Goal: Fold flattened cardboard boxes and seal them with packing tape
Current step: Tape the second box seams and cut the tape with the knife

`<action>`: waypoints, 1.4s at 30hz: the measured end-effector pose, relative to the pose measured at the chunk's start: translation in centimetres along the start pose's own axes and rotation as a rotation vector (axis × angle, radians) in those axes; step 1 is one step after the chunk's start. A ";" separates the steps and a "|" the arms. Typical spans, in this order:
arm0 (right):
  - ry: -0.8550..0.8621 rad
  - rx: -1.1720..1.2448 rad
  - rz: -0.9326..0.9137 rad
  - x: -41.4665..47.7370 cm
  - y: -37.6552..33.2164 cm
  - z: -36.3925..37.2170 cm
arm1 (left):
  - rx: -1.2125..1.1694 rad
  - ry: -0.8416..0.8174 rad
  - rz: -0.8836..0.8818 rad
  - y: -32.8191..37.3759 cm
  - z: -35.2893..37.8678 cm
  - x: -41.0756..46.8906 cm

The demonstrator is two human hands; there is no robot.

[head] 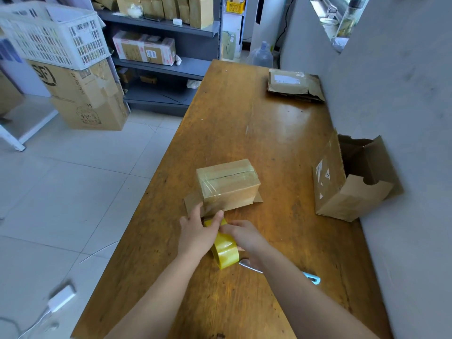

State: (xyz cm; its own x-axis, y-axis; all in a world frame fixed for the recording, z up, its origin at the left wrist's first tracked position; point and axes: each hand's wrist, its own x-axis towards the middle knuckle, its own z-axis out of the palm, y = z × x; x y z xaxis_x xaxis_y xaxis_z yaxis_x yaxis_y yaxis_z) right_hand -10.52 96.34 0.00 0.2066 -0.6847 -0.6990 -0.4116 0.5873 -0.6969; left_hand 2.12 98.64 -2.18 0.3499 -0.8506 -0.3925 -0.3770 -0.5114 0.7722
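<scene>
Nearest me a knife [250, 266] lies on the wooden table [269, 133] under my right arm, my right hand [244, 237] grips the yellow tape roll [225, 250], my left hand [195, 233] lies flat beside it, fingers straight and holding nothing — and just past them sits the small taped box [227, 184].

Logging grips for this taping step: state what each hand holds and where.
The right hand grips the tape roll by its top edge. The left hand touches the box flap with straight fingers; whether it pinches the tape end cannot be told.
</scene>
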 end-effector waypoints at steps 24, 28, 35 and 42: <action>0.369 -0.898 -0.110 0.1 9.5 -6.5 | -0.257 0.034 0.097 1.0 1.0 -1.5; 0.568 -0.750 -0.383 -0.4 8.2 -6.5 | -0.195 -0.001 0.116 1.0 0.7 -1.3; 0.745 -0.985 -0.868 -0.5 2.8 -5.4 | -0.206 -0.083 0.093 0.8 0.0 -0.4; 0.760 -1.342 -0.912 -0.5 -1.6 -5.2 | -0.233 -0.103 0.063 1.3 -0.3 0.1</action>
State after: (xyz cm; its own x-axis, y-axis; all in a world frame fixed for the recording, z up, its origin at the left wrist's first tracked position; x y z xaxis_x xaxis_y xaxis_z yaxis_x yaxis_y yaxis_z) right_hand -14.64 93.53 2.32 0.5050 -0.8155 0.2827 -0.8599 -0.5038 0.0825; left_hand 1.93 97.90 -1.10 0.2384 -0.8939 -0.3797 -0.1831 -0.4254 0.8863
